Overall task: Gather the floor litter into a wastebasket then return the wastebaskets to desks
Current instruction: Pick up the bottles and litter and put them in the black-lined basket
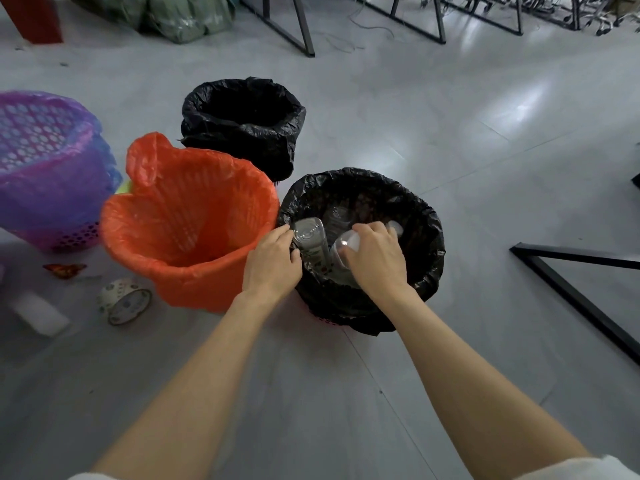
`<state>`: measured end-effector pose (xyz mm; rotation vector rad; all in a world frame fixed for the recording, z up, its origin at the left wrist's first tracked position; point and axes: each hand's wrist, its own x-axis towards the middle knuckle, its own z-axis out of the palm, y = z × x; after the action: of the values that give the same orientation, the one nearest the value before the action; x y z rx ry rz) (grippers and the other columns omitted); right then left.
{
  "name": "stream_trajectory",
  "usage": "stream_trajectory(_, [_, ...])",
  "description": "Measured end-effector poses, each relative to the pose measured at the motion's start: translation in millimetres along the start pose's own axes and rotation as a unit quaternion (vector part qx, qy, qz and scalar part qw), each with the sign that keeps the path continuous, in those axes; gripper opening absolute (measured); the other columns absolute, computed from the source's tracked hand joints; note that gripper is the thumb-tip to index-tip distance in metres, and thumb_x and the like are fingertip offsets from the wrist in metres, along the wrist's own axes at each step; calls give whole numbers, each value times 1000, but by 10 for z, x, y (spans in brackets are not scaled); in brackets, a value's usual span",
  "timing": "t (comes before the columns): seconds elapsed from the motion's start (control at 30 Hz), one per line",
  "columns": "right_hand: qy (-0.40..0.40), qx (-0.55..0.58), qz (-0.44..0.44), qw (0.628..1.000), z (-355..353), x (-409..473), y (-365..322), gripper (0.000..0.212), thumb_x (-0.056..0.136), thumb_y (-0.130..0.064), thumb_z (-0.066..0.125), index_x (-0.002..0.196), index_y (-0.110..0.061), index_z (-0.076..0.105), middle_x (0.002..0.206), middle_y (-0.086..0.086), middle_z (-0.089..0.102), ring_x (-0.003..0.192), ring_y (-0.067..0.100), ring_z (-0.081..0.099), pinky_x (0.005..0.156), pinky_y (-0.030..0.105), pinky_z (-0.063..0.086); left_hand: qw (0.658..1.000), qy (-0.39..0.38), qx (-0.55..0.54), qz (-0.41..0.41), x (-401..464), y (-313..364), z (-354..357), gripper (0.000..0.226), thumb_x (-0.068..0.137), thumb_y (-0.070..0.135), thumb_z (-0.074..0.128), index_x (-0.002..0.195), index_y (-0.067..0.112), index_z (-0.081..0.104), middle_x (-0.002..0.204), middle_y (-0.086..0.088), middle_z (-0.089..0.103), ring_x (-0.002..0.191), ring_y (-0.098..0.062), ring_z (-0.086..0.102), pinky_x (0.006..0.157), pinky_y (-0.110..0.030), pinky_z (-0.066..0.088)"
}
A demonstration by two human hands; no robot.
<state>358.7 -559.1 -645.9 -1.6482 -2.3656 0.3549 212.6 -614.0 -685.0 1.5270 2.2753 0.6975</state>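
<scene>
Near black bin [429, 237]: mouth crowded by bottles [310, 244] and both hands. Orange bin [194, 237] touches its left rim; second black bin [242, 126] just behind. Bare floor [502, 150] open to the right, up to a black frame [571, 289]. Tape roll [124, 301] lies left.

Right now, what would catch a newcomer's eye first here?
Both hands: the left hand grips the rim of the near black bin while the right hand holds a clear cup inside it. Just left stands a bright orange bin, with a tape roll on the floor beside it.
</scene>
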Motion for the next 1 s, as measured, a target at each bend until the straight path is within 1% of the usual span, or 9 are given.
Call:
stream_trajectory(0.13, [-59, -69, -52, 994, 50, -23, -38, 56, 96, -37, 48, 146, -16, 34, 144, 0, 46, 132, 22, 40, 94, 33, 44, 999, 7, 48, 12, 3, -37, -4, 46, 97, 26, 43, 141, 13, 43, 151, 2, 38, 139, -19, 29, 115, -36, 27])
stream_trajectory(0.3, [-102, -129, -103, 981, 64, -47, -117, 28, 97, -24, 37, 116, -19, 57, 116, 4, 63, 108, 27, 57, 76, 32, 34, 998, 7, 68, 9, 14, -56, -21, 47, 96, 31, 44, 141, 20, 42, 151, 7, 38, 138, -17, 30, 110, -42, 30])
stream_trajectory(0.37, [-117, -127, -108, 979, 95, -28, -125, 29, 96, -23, 37, 118, -18, 56, 119, 3, 63, 113, 26, 55, 86, 36, 35, 998, 15, 66, 10, 7, -65, -43, 46, 96, 30, 44, 141, 21, 43, 149, 7, 40, 137, -17, 31, 107, -43, 31])
stream_trajectory(0.43, [-96, -100, -98, 986, 132, -12, -151, 34, 95, -25, 38, 124, -22, 56, 123, 0, 63, 122, 23, 49, 101, 40, 30, 998, 36, 49, 6, 5, -84, -97, 44, 95, 28, 45, 138, 20, 46, 146, 4, 44, 136, -18, 33, 106, -42, 32])
stream_trajectory(0.5, [-34, -64, -109, 991, 192, -7, -250, 36, 95, -25, 40, 127, -23, 57, 127, -3, 62, 125, 20, 47, 106, 38, 27, 997, 70, 33, 3, 3, -120, -204, 41, 94, 26, 47, 134, 19, 51, 142, 2, 48, 134, -19, 36, 104, -42, 32])
stream_trajectory(0.57, [26, -9, -136, 990, 256, -9, -435, 37, 92, -21, 43, 125, -20, 60, 124, -2, 64, 121, 21, 52, 102, 38, 31, 994, 101, 36, 7, 7, -180, -355, 39, 93, 25, 49, 131, 18, 54, 139, 0, 50, 132, -21, 39, 104, -41, 33])
stream_trajectory(0.7, [117, 94, -224, 963, 405, -61, -929, 35, 81, -16, 46, 104, -12, 71, 98, 3, 74, 92, 27, 68, 78, 41, 51, 985, 151, 77, 39, -28, -508, -716, 37, 89, 26, 48, 123, 15, 61, 129, -4, 58, 123, -25, 49, 99, -42, 38])
stream_trajectory(0.8, [109, 153, -302, 935, 602, -161, -1335, 33, 81, -13, 47, 105, -9, 70, 98, 3, 72, 87, 26, 67, 72, 39, 54, 977, 195, 87, 19, -126, -956, -1011, 46, 82, 32, 37, 113, 12, 66, 117, -7, 65, 112, -29, 58, 94, -42, 43])
stream_trajectory(1.0, [38, 212, -428, 878, 1169, -496, -2045, 35, 77, -8, 46, 105, -6, 68, 95, 7, 69, 85, 23, 62, 70, 32, 51, 969, 210, 87, -97, -534, -2045, -1207, 46, 76, 26, 39, 107, 7, 67, 108, -15, 66, 99, -34, 63, 86, -44, 48])
